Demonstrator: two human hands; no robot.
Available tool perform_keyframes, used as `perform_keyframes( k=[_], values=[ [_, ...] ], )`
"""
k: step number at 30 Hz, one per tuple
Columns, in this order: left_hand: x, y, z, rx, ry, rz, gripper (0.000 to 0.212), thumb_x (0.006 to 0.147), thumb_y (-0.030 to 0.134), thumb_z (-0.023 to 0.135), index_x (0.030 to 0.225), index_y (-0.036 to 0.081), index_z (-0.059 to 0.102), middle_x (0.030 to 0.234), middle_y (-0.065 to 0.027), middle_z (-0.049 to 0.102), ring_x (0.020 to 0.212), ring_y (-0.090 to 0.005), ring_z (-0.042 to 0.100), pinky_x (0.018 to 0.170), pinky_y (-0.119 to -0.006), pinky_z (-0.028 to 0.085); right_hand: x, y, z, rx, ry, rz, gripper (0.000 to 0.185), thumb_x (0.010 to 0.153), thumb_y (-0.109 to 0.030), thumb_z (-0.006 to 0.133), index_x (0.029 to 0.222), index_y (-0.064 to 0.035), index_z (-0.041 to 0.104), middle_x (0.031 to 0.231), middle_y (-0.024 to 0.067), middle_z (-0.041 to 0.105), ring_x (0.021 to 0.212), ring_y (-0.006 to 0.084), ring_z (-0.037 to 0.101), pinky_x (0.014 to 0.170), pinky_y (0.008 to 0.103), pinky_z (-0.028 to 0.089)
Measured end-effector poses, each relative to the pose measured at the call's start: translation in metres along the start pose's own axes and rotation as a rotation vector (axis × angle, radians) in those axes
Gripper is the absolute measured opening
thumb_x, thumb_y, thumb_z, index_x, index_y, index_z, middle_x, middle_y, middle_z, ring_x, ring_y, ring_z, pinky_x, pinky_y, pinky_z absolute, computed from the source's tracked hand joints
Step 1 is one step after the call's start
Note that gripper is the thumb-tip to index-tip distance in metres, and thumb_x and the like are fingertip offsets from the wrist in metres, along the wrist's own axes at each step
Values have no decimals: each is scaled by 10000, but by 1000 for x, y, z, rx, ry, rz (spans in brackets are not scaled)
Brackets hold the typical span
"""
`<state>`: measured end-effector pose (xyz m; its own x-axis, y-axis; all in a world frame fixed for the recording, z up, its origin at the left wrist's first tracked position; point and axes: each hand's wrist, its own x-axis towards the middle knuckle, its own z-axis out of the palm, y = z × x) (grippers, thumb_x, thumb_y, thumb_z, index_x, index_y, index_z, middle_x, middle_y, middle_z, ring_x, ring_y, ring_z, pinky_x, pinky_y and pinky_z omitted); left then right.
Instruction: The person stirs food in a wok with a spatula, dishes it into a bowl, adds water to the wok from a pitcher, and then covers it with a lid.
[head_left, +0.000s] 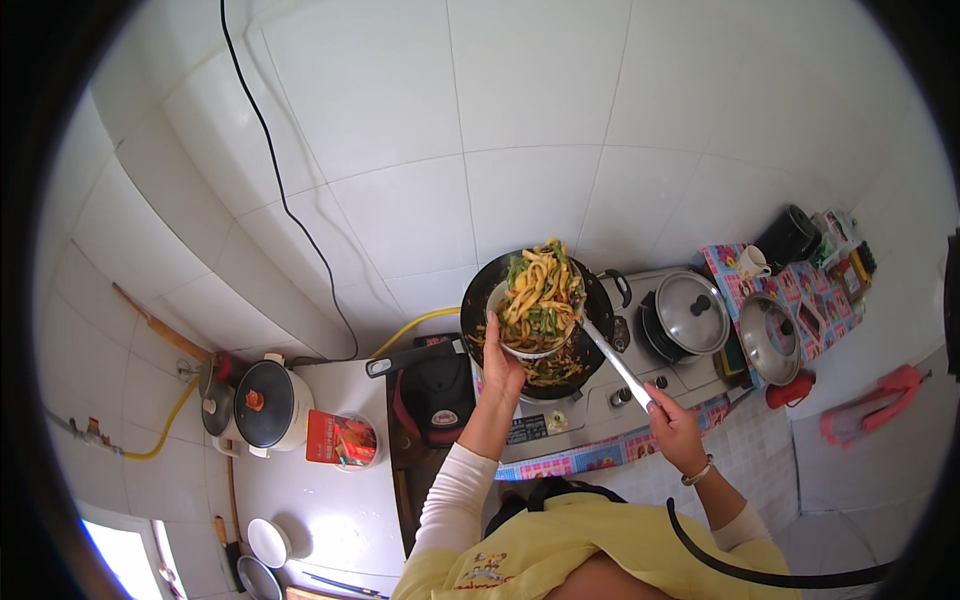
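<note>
My left hand (501, 369) grips a white bowl (525, 352) by its left side. Thick noodles mixed with green vegetables (544, 296) are heaped high in the bowl. My right hand (675, 431) holds the long handle of a metal spatula or ladle (616, 366), whose head is hidden at the right side of the noodles. Below the bowl stands a dark wok (474, 304) on the gas stove (600, 412), with more of the cooked food (555, 371) inside it. The wok's long handle (416, 358) points left.
A lidded pot (690, 311) sits on the right burner. Another steel lid (770, 337) lies near the patterned cloth (814, 300). To the left are a black-and-red appliance (435, 394), a cooker (274, 405), a plastic tub (356, 442) and a white bowl (268, 543).
</note>
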<state>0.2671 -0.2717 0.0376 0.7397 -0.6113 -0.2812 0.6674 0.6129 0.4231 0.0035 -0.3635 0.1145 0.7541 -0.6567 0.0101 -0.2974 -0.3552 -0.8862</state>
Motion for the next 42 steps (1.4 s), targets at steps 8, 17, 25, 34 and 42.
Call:
perform_keyframes(
  k=[8, 17, 25, 34, 42],
  values=[
    [2, 2, -3, 27, -9, 22, 539, 811, 432, 519, 1212, 90, 404, 1220, -73, 438, 1121, -233, 411, 959, -379, 299, 7, 10, 1, -135, 79, -114, 299, 835, -94, 493, 1130, -43, 510, 536, 28, 426, 476, 51, 371, 441, 211, 332],
    [-5, 1, -16, -140, -103, 16, 475, 849, 382, 467, 1219, 93, 391, 1234, -75, 425, 1129, -240, 410, 948, -398, 332, 12, 0, -8, 399, -25, 209, 268, 858, -114, 483, 1118, -55, 514, 574, -24, 455, 470, 29, 395, 406, 172, 316],
    [-32, 16, -9, -243, -118, -46, 470, 851, 384, 444, 1207, 80, 404, 1223, -90, 440, 1126, -253, 417, 961, -431, 317, 31, -3, -27, 608, 6, 401, 260, 860, -129, 477, 1097, -27, 504, 553, -35, 428, 424, 47, 393, 353, 186, 292],
    [-37, 34, -9, 23, 26, 83, 434, 846, 309, 480, 1197, 64, 410, 1200, -93, 461, 1097, -246, 442, 950, -395, 339, 42, 31, -19, -1160, 45, -439, 415, 725, -66, 532, 1122, -187, 531, 629, 113, 454, 504, 283, 506, 447, 361, 412],
    [-59, 49, -41, -118, 2, 29, 500, 793, 286, 552, 1219, 72, 401, 1242, -89, 430, 1153, -254, 392, 992, -419, 283, 30, 60, 21, -1099, 29, -402, 451, 722, -56, 504, 1147, -207, 496, 725, 114, 440, 610, 272, 527, 486, 355, 439]
  ],
)
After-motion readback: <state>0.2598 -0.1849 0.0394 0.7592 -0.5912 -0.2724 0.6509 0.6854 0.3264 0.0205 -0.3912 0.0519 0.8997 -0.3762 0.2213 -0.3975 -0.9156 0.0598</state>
